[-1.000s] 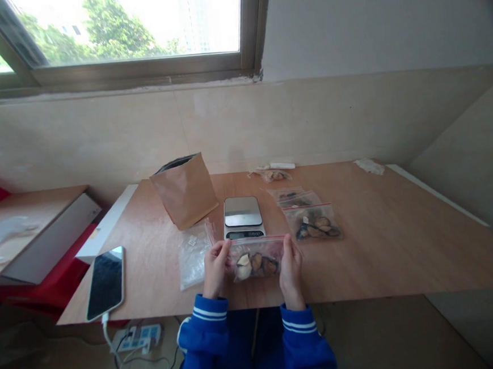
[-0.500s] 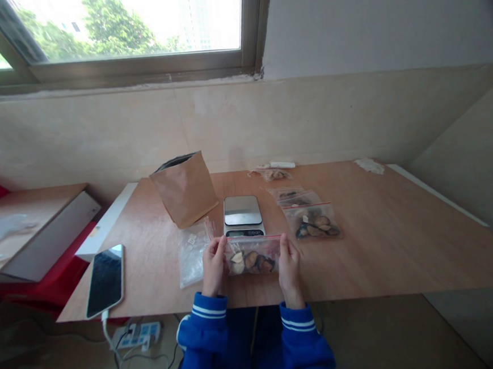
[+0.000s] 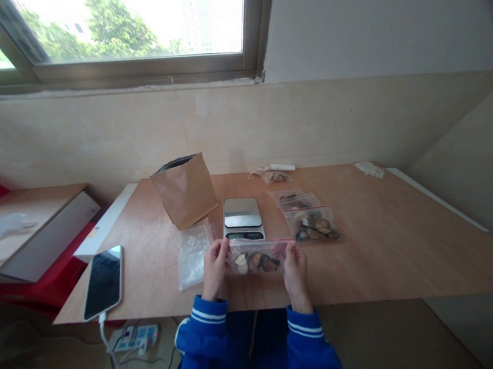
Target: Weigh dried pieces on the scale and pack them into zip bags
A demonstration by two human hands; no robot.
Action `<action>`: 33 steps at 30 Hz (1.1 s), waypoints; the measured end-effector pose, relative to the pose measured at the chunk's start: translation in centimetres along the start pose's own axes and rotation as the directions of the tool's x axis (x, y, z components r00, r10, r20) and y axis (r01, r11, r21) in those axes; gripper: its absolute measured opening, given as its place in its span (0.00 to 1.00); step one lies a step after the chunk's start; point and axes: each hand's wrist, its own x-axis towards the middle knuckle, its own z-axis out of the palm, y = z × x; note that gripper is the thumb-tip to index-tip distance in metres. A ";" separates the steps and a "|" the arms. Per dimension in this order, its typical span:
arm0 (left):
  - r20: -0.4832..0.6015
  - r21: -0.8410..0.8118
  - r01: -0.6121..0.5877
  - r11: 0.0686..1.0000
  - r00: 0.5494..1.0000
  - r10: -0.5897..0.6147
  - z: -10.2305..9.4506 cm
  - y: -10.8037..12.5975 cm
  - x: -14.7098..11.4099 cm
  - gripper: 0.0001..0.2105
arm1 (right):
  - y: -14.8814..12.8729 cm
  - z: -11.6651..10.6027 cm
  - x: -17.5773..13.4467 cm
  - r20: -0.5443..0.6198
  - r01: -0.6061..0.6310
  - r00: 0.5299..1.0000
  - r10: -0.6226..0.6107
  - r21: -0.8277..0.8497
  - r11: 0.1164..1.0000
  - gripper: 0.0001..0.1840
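Note:
Between my hands a clear zip bag point(image 3: 256, 261) with a red seal strip hangs near the table's front edge, holding several dried brown slices that look like mushrooms. My left hand point(image 3: 214, 266) pinches its upper left corner, and my right hand point(image 3: 296, 269) is closed on the upper right end of the strip. Just behind the bag lies a digital kitchen scale point(image 3: 242, 213) with a bare steel plate; the bag's top edge is close to its display. Flat clear bags point(image 3: 192, 262) lie left of my left hand. Filled zip bags point(image 3: 316, 227) overlap on the right.
An open brown paper pouch point(image 3: 186, 192) stands behind the flat bags. A phone point(image 3: 104, 282) with a charging cable lies at the left front edge. At the back are a small bag of dried pieces point(image 3: 275, 176) and a crumpled white piece point(image 3: 370, 169). A power strip point(image 3: 134, 337) sits below.
My right hand has shifted right along the seal strip to the bag's right end. My left hand keeps its pinch on the left corner.

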 end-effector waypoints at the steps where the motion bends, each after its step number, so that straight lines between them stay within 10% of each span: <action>1: 0.028 0.004 0.003 1.000 1.000 -0.003 0.0 0.3 0.0 0.23 | -0.4 -0.4 0.1 -0.007 0.019 1.000 -0.019 -0.009 1.000 0.34; 8: 0.263 0.051 -0.007 0.999 0.965 -0.006 0.6 2.8 -0.4 0.22 | -4.3 -4.5 2.2 -0.271 0.085 0.957 -0.104 -0.081 0.993 0.29; 13: 0.200 0.067 -0.050 0.997 0.979 0.036 -0.3 3.9 -0.3 0.20 | -6.1 -9.1 7.2 -0.466 0.092 0.872 -0.149 -0.143 0.985 0.33; 18: 0.099 0.015 -0.126 0.992 0.987 0.123 -1.7 5.9 0.7 0.20 | -5.6 -12.3 12.2 -0.383 0.023 0.913 -0.141 -0.297 0.955 0.38; 23: -0.018 0.017 -0.251 0.968 0.968 0.252 -2.5 9.1 2.4 0.18 | -4.2 -11.4 10.8 -0.297 0.114 0.803 -0.517 -0.775 0.621 0.53; 26: -0.118 0.125 -0.380 0.916 0.911 0.394 -2.9 10.9 3.6 0.17 | -2.6 -9.3 7.9 -0.062 0.220 0.835 -0.547 -0.872 0.437 0.52; 31: -0.192 0.569 -0.535 0.625 0.652 0.733 -3.8 13.6 7.0 0.15 | -0.7 -5.9 5.3 0.152 0.207 0.966 -0.211 -0.940 0.272 0.37; 33: -0.205 0.691 -0.461 0.557 0.614 0.763 -4.4 14.1 9.0 0.17 | -0.4 -5.0 5.5 0.164 0.180 0.982 -0.088 -0.960 0.215 0.33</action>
